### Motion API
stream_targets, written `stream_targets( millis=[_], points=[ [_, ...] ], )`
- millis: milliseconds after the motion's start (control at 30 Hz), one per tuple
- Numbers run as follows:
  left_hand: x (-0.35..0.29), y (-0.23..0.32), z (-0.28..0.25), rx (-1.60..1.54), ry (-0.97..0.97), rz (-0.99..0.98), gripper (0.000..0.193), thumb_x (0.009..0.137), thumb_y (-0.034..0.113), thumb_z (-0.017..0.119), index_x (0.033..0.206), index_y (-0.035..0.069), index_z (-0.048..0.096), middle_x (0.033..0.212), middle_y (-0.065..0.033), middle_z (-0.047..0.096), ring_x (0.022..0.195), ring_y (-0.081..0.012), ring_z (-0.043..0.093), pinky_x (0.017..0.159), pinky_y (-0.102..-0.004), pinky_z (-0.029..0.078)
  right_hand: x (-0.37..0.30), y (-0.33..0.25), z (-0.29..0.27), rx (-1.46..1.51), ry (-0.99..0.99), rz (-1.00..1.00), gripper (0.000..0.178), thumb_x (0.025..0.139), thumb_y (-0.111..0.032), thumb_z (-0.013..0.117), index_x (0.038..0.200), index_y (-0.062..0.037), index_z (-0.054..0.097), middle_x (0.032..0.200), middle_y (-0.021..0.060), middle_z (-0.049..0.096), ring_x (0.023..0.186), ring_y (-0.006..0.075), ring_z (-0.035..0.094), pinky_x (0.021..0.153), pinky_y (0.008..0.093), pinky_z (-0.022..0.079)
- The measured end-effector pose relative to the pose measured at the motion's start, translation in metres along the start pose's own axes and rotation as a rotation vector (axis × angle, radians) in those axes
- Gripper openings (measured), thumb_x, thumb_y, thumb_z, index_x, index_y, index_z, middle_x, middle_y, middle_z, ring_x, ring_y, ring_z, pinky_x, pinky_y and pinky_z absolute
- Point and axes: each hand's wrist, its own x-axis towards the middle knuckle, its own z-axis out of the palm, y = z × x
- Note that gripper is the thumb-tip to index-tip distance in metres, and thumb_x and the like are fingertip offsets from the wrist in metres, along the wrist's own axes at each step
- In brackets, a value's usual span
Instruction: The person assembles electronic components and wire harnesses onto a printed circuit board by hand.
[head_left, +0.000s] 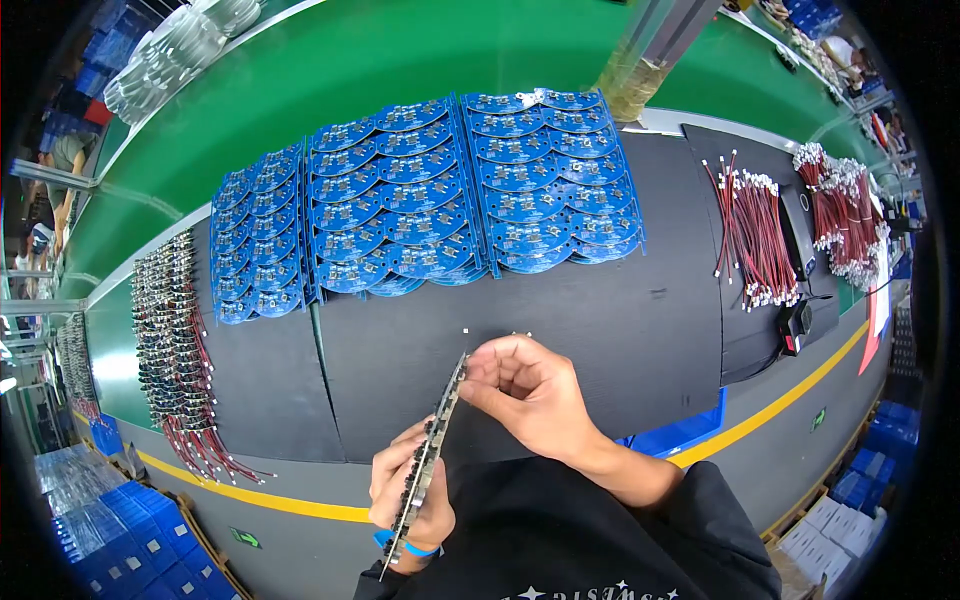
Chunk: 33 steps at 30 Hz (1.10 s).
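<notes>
A thin circuit board panel (424, 462) is turned edge-on above the near side of the black mat, small components sticking out along it. My left hand (437, 515), with a blue band at its wrist, grips the panel's lower part, fingers on one side and thumb on the other. At the upper end my right hand (548, 402) is closed, thumb and forefinger pinching the panel's tip or a small piece there; which one is hidden. Just beyond the fingertips a tiny white piece (466, 330) lies on the mat. Farther back stand stacked panels of blue circuit boards (385, 215).
Red-and-black wire leads with white connectors (757, 240) lie to the right, beside more bundled leads (845, 215). Rows of boards with wires attached (170, 335) are at the left. A metal post (655, 55) rises behind the blue panels. Blue boxes (140, 535) stand on the floor.
</notes>
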Motion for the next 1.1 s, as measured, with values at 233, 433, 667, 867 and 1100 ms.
stream_targets(
  millis=[233,433,667,867,1100],
  points=[
    [-0.001,-0.002,0.000,-0.008,-0.011,0.008,0.032,0.081,-0.008,0.059,0.108,0.003,0.048,0.096,-0.0223,0.056,0.090,-0.0438,0.062,0.077,-0.0495,0.054,0.006,-0.002,-0.004,-0.038,-0.014,-0.074,0.025,0.081,0.008,0.064,0.103,0.0012,0.055,0.090,0.0068,0.063,0.084,0.0093,0.061,0.074,0.0220,0.051],
    [-0.003,-0.004,0.001,-0.004,0.025,0.001,0.029,0.080,-0.008,0.060,0.105,0.001,0.049,0.096,-0.0217,0.056,0.090,-0.0434,0.063,0.077,-0.0491,0.054,0.003,-0.002,-0.004,-0.100,-0.034,-0.015,0.026,0.080,0.009,0.064,0.103,0.0022,0.055,0.090,0.0067,0.064,0.084,0.0099,0.061,0.075,0.0222,0.051],
    [-0.002,-0.002,0.002,0.003,0.043,-0.029,0.025,0.079,-0.009,0.060,0.102,-0.001,0.053,0.095,-0.0210,0.057,0.092,-0.0430,0.062,0.078,-0.0494,0.054,-0.001,-0.010,0.003,-0.028,-0.076,-0.111,0.027,0.080,0.008,0.065,0.104,0.0025,0.055,0.092,0.0068,0.063,0.084,0.0097,0.061,0.075,0.0234,0.051],
    [0.001,0.002,0.004,0.053,0.027,0.004,0.028,0.080,-0.008,0.059,0.106,0.001,0.051,0.096,-0.0218,0.057,0.091,-0.0428,0.063,0.078,-0.0491,0.054,-0.001,-0.008,0.005,0.024,-0.071,-0.084,0.027,0.080,0.006,0.066,0.104,0.0019,0.055,0.089,0.0059,0.063,0.082,0.0083,0.060,0.073,0.0222,0.051],
    [0.007,0.006,0.002,0.101,-0.045,0.003,0.029,0.081,-0.006,0.061,0.106,0.002,0.049,0.095,-0.0226,0.057,0.090,-0.0427,0.063,0.077,-0.0493,0.055,0.004,-0.011,0.003,-0.017,-0.074,-0.104,0.027,0.080,0.011,0.063,0.104,0.0030,0.054,0.091,0.0085,0.063,0.085,0.0117,0.062,0.075,0.0238,0.052]
  ],
)
